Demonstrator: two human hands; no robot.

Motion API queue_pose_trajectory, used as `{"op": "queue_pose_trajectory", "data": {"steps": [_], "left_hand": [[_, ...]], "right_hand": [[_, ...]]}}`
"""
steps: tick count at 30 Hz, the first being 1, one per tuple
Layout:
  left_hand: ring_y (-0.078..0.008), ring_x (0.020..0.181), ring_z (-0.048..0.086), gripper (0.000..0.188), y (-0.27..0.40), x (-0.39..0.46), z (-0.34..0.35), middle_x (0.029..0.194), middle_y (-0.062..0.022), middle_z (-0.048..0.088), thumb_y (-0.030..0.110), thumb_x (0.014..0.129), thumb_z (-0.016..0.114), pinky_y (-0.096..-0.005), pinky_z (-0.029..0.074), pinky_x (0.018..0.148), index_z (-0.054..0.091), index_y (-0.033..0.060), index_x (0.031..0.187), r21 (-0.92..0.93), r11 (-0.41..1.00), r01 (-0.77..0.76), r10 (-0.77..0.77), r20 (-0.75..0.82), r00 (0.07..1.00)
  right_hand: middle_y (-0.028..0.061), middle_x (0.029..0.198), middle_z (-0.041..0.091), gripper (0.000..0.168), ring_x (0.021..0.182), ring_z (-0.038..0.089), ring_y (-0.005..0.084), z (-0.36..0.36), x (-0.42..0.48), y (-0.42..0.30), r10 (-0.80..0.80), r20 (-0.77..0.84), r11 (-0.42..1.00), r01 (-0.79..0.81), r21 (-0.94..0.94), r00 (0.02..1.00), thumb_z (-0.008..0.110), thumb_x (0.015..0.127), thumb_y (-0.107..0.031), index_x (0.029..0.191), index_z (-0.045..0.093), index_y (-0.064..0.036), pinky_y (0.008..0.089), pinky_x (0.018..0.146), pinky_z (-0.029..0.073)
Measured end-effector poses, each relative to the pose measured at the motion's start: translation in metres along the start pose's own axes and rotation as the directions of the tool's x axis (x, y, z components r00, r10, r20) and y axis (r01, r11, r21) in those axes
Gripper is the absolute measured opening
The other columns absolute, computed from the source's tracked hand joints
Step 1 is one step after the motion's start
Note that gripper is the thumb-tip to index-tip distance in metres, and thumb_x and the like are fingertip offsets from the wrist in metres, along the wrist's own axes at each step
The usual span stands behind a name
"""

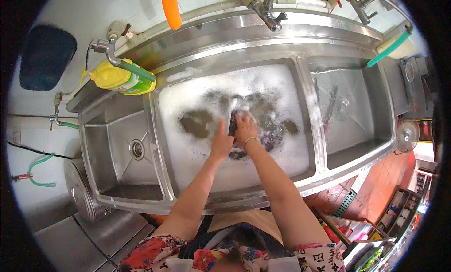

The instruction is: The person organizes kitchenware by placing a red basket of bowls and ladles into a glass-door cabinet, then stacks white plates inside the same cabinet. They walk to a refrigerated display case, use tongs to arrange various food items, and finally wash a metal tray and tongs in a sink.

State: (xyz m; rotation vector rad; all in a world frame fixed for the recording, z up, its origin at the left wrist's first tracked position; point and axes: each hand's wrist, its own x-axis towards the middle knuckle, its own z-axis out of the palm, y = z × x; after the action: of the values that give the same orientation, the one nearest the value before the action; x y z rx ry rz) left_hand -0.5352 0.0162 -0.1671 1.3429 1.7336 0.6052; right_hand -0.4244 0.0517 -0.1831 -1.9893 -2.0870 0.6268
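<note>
My left hand (222, 142) holds the near left side of a container (228, 120) in the middle sink, its index finger stretched along the wall. The container has a pale, straight rim and looks dark inside; suds hide much of it, and its exact kind is unclear. My right hand (245, 129), with a bracelet at the wrist, reaches into it with fingertips in foam. Whether those fingers grip anything cannot be seen. White suds (190, 166) cover most of the water, broken by murky patches around both hands.
The stainless steel middle sink (310, 131) lies between a left basin (116, 145) with a drain and a right basin (352, 120) holding clear water. A yellow detergent jug (116, 76) stands at the back left. Taps (269, 20) and an orange hose (171, 9) overhang the back.
</note>
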Motion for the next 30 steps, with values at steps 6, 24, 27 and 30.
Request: {"op": "queue_pose_trajectory", "data": {"steps": [6, 24, 27, 30], "left_hand": [[-0.03, 0.097, 0.05, 0.064, -0.016, 0.027, 0.021, 0.103, -0.0202, 0.054, 0.048, 0.083, 0.04, -0.0377, 0.034, 0.089, 0.032, 0.0004, 0.126, -0.222, 0.91, 0.35, -0.292, 0.257, 0.921], [-0.0235, 0.106, 0.042, 0.063, 0.018, 0.06, 0.008, 0.122, -0.0155, 0.043, 0.046, 0.087, 0.035, -0.036, 0.026, 0.096, 0.02, 0.0061, 0.134, -0.498, 0.757, 0.423, -0.326, 0.273, 0.905], [-0.0287, 0.099, 0.048, 0.066, 0.041, 0.052, 0.003, 0.12, -0.0201, 0.044, 0.041, 0.086, 0.04, -0.0381, 0.033, 0.091, 0.011, 0.0075, 0.136, -0.151, 0.975, 0.164, -0.142, 0.148, 0.979], [-0.0362, 0.096, 0.051, 0.069, 0.004, 0.043, 0.017, 0.117, -0.024, 0.046, 0.035, 0.086, 0.043, -0.0401, 0.038, 0.086, 0.003, 0.0094, 0.136, 0.089, 0.994, -0.059, 0.069, -0.124, 0.99]], "right_hand": [[0.0192, 0.118, 0.047, 0.042, 0.104, 0.05, 0.0305, 0.044, 0.043, 0.026, 0.07, 0.544, 0.997, -0.051, -0.05, 0.836, 0.053, 0.077, -0.026, 0.116, 0.048, -0.015, 0.0387, 0.085, 0.042], [0.0149, 0.111, 0.053, 0.042, 0.1, 0.051, 0.0315, 0.016, 0.035, 0.025, -0.147, 0.537, 0.98, 0.05, 0.191, 0.831, 0.05, 0.078, -0.033, 0.113, 0.052, -0.01, 0.0385, 0.086, 0.041], [0.0129, 0.117, 0.05, 0.049, 0.108, 0.047, 0.0305, 0.022, 0.018, 0.048, -0.184, 0.384, 0.982, 0.18, 0.047, 0.905, 0.055, 0.075, -0.035, 0.117, 0.048, -0.011, 0.0371, 0.091, 0.039], [0.0137, 0.112, 0.053, 0.047, 0.106, 0.049, 0.0283, 0.034, 0.033, 0.032, -0.043, 0.388, 0.956, 0.151, -0.252, 0.921, 0.052, 0.077, -0.031, 0.118, 0.046, -0.009, 0.0362, 0.087, 0.041]]}}
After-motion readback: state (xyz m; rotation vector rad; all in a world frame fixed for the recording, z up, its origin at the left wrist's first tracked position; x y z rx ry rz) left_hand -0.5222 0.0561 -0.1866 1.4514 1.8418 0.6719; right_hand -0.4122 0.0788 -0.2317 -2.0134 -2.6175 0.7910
